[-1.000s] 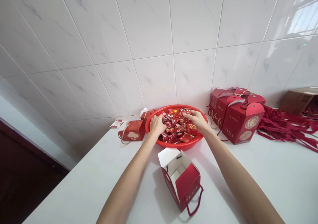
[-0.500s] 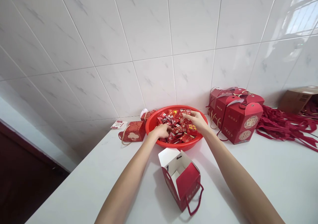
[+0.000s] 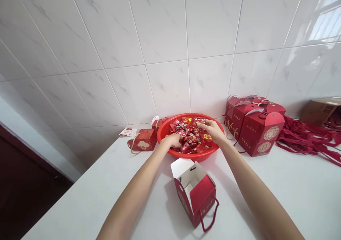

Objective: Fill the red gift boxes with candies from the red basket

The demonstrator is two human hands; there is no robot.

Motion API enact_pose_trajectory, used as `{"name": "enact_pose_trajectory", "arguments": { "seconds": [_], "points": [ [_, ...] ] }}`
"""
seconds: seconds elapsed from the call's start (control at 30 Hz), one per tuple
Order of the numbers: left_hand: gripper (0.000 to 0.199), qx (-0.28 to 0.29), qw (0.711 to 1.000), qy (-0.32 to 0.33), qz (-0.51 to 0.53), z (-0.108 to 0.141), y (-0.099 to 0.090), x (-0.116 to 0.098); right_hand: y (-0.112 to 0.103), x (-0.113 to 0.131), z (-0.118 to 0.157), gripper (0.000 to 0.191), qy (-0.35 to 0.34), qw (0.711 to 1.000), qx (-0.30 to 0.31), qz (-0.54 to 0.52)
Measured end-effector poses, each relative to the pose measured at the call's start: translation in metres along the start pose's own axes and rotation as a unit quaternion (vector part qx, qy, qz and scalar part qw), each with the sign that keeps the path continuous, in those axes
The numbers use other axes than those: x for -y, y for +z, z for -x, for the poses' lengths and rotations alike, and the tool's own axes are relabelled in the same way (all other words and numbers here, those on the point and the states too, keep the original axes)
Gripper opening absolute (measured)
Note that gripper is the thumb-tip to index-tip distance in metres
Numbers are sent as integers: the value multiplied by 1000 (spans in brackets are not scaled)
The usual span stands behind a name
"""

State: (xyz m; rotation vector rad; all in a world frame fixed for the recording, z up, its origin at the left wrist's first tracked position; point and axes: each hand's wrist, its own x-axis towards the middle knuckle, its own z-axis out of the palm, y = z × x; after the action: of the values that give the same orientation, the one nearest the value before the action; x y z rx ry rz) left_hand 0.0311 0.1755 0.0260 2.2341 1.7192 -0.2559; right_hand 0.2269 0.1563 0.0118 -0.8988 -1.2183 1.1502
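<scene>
A red plastic basin [image 3: 198,157] holds many small red-wrapped candies [image 3: 186,147] and some printed packets. My left hand [image 3: 173,140] reaches into its left side, fingers curled closed on a red-and-white wrapped candy [image 3: 181,133]; the fingertips are partly hidden. At the right side, my right hand [image 3: 211,129] pinches a flat red packet [image 3: 199,122] with gold and white print between thumb and fingers. Nearer to me, between my forearms, an open red gift box [image 3: 204,194] stands with its white inside showing and a dark red cord handle hanging in front.
Closed red gift boxes [image 3: 258,133] stand together right of the basin, beside a heap of dark red ribbons [image 3: 301,135] and a cardboard carton [image 3: 319,110]. A small red box [image 3: 144,139] with a rope handle and a printed card [image 3: 128,132] lie left. A tiled wall [image 3: 170,87] rises behind.
My left fingers have closed on a red-and-white candy that now shows at their tips. The right hand keeps its packet in nearly the same place. The view has shifted slightly.
</scene>
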Motion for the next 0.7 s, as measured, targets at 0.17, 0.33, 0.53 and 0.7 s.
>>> {"name": "enact_pose_trajectory", "arguments": {
  "seconds": [0.17,0.33,0.53,0.7],
  "points": [
    [38,33,999,4,-1,-4,-4,-3,-1,-2,-1,34,5,1000,7,5],
    [38,71,997,22,-9,-10,-7,-4,-2,0,-2,34,9,1000,8,21],
    [32,13,999,29,-37,-9,-7,-7,-2,1,-1,36,16,1000,-1,20],
    [28,-43,998,52,11,-7,-4,6,-2,1,-1,37,3,1000,-7,7]
  ]
}}
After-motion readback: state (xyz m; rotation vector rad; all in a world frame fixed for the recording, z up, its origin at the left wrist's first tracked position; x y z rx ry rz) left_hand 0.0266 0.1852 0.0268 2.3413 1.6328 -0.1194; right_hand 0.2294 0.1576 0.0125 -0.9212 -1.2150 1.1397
